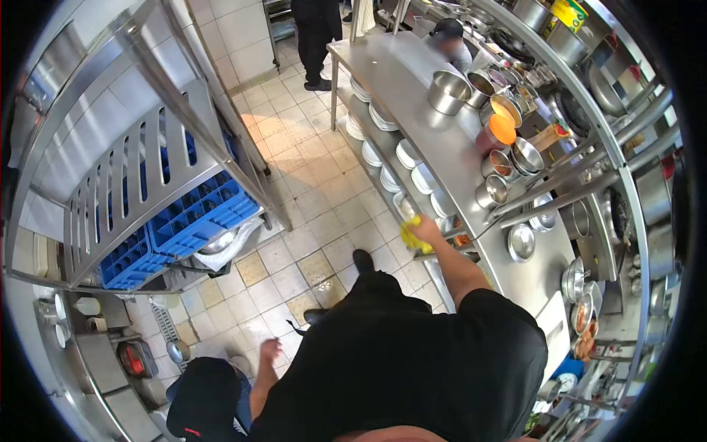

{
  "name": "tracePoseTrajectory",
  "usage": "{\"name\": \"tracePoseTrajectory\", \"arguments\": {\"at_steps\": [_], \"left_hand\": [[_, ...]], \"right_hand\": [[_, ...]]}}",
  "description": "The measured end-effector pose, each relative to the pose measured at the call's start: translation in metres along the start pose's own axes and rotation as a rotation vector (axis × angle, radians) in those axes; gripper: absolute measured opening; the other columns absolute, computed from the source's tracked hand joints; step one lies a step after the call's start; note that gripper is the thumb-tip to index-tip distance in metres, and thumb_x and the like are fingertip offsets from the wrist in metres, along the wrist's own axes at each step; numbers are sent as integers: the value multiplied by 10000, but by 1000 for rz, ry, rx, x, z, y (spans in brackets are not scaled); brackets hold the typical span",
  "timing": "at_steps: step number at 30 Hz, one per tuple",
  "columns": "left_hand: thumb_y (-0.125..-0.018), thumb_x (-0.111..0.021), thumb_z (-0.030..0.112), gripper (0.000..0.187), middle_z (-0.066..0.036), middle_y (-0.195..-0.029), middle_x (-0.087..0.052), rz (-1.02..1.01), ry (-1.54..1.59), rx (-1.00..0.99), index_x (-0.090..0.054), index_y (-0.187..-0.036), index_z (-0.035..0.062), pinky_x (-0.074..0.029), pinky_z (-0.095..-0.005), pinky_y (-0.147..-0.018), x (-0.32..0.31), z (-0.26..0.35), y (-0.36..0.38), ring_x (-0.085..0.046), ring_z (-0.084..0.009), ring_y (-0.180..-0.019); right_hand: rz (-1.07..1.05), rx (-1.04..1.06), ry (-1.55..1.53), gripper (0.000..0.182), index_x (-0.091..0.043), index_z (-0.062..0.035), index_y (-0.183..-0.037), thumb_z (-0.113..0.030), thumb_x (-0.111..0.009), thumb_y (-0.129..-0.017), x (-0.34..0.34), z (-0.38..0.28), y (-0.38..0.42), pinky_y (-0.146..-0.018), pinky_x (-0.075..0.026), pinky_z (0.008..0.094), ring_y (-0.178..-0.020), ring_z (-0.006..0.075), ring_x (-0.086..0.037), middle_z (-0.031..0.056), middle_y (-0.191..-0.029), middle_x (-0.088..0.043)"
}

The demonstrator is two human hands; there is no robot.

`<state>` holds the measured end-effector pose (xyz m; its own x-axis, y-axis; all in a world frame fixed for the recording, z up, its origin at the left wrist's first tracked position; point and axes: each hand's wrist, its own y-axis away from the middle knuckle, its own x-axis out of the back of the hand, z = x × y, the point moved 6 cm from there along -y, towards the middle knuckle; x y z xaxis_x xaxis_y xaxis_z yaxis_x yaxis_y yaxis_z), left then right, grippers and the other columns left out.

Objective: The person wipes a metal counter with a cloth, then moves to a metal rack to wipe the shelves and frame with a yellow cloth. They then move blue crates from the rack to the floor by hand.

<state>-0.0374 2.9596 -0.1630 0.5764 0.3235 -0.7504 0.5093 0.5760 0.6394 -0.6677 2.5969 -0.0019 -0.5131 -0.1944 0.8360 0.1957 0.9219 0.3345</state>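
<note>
My right hand is closed on a yellow cloth, beside the edge of the shelves under the long steel counter. Stacks of white plates stand on those shelves, just beyond the cloth. My left hand hangs low over the tiled floor on the other side of my body, its fingers apart and nothing seen in them. It is nearest to a person in dark clothing at the bottom left.
A slotted steel rack with blue crates stands at the left. Metal pots and an orange-topped container sit on the counter. Another person stands at the top; one more is behind the counter.
</note>
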Motion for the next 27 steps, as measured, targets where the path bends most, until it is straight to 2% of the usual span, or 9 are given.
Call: {"name": "tracePoseTrajectory", "arguments": {"at_steps": [1,2,4,6,10,16,19,22,27], "left_hand": [[-938,-610,271,220,-68,-742,-664,522,-654,-255,-665,-998,67,-429,-373,-407,34,30,3,-586,-204,-508],[-929,-611,263,228,-76,-776,-676,866,-779,-120,-657,-1003,52,-446,-362,-434,28,56,-2,-616,-199,-575],[-927,-601,270,266,-79,-824,-685,585,-2009,-415,-648,-1056,42,-460,-347,-474,-16,114,-31,-630,-192,-644],[-932,-585,261,278,-78,-886,-689,1037,-693,-325,-635,-1094,41,-469,-324,-518,-50,128,-41,-631,-185,-700],[-926,-562,201,273,-114,-948,-685,811,-737,-403,-626,-1122,22,-487,-293,-560,-151,132,-116,-630,-180,-719],[-822,-615,117,258,-130,-1074,-699,388,-1809,-402,-714,-1058,85,-528,-355,-900,-259,101,-220,-655,-246,-1035],[-799,-632,133,278,-138,-1101,-697,646,-1254,-23,-705,-1062,76,-528,-375,-918,-259,86,-235,-642,-267,-1075],[-875,-621,266,259,-133,-986,-714,476,-1551,-252,-692,-959,31,-544,-385,-766,-238,86,-242,-680,-258,-833],[-861,-645,424,387,-95,-757,-690,904,-1182,205,-687,-888,40,-514,-382,-649,-210,110,-237,-635,-229,-665]], "right_hand": [[32,-6,-38,584,-611,-65,-1206,-457,-723,-789,34,-38,-12,-908,-512,468,-1066,398,-644,229,-1131,-672],[64,-10,-76,565,-603,-76,-1219,-435,-721,-799,65,-66,-28,-912,-505,484,-1084,397,-634,220,-1166,-661],[313,197,-14,553,-591,-107,-1247,-416,-714,-805,127,-107,-57,-957,-465,528,-1205,433,-544,231,-1296,-580],[426,356,-12,634,-558,-119,-1309,-439,-723,-788,167,-120,-94,-996,-430,550,-1273,464,-462,245,-1404,-466],[267,273,87,911,-376,-108,-1485,-489,-751,-747,178,-100,-170,-1088,-337,591,-1383,501,-310,279,-1544,-257],[147,453,389,1195,-132,-73,-1570,-538,-797,-693,143,-78,-241,-1160,-146,649,-1482,470,-103,252,-1617,-100],[175,444,310,1203,-122,-67,-1570,-556,-790,-697,121,-78,-279,-1168,-126,641,-1482,483,-78,240,-1625,-77],[223,293,270,1180,-110,-52,-1566,-563,-761,-725,119,-89,-313,-1160,-106,659,-1476,504,-52,255,-1621,-61],[145,-39,283,1156,-79,-48,-1567,-559,-722,-752,144,-152,-378,-1143,-90,687,-1472,521,-29,286,-1612,-42]]}}
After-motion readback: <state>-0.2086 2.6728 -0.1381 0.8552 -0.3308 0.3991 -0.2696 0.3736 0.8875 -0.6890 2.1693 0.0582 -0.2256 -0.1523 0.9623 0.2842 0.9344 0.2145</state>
